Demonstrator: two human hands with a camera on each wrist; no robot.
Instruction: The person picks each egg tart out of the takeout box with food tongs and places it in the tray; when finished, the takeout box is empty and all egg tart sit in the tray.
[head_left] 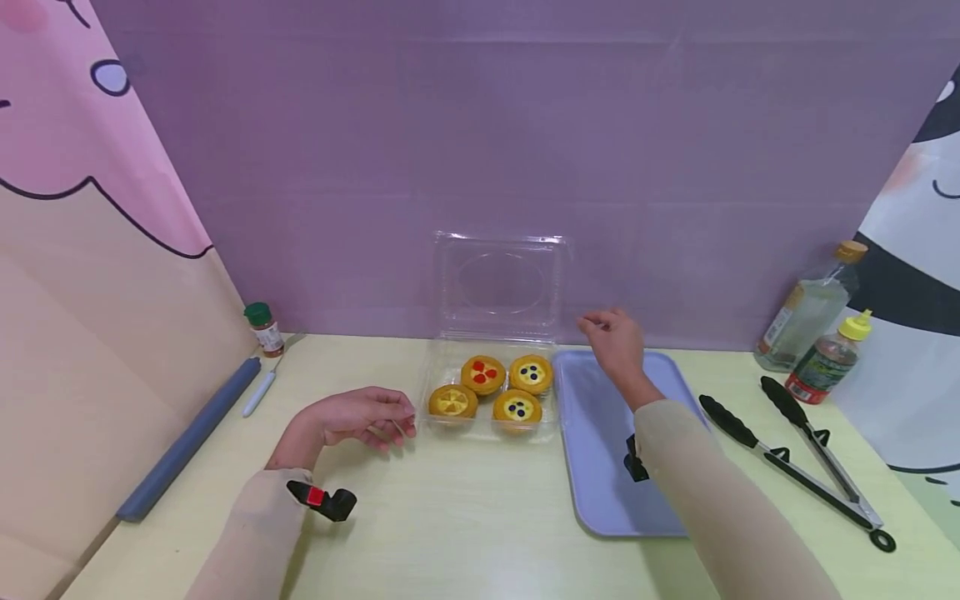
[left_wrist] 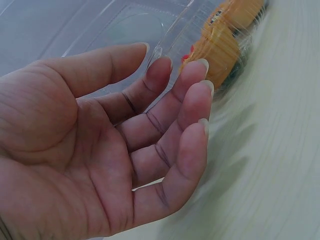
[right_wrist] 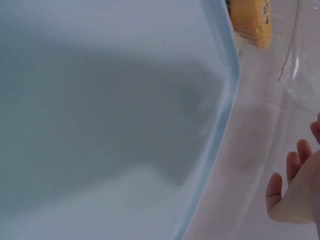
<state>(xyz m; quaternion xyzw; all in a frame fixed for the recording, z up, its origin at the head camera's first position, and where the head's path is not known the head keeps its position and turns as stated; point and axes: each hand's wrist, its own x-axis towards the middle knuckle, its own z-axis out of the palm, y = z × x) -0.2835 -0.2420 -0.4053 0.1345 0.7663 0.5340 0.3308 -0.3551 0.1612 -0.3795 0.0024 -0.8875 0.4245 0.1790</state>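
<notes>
A clear plastic clamshell box [head_left: 491,437] lies in the middle of the table with its lid [head_left: 501,283] raised against the wall. Several egg tarts sit inside: one with red topping [head_left: 483,375], a plain yellow one [head_left: 453,402] and others dotted dark blue [head_left: 517,407]. Beside the box's left edge is my left hand [head_left: 363,417], fingers loosely bent and nothing in them; whether a fingertip touches the plastic I cannot tell. My right hand [head_left: 617,342] hovers over the back of the blue tray [head_left: 600,467], right of the lid, fingers loosely bent and holding nothing visible.
Black-handled tongs [head_left: 817,475] lie right of the tray. Behind them stand an oil-like clear bottle [head_left: 810,312] and a yellow-capped bottle [head_left: 827,362]. At left are a green-capped jar [head_left: 266,332], a slim light-handled tool [head_left: 259,393] and a dark blue roll [head_left: 191,442].
</notes>
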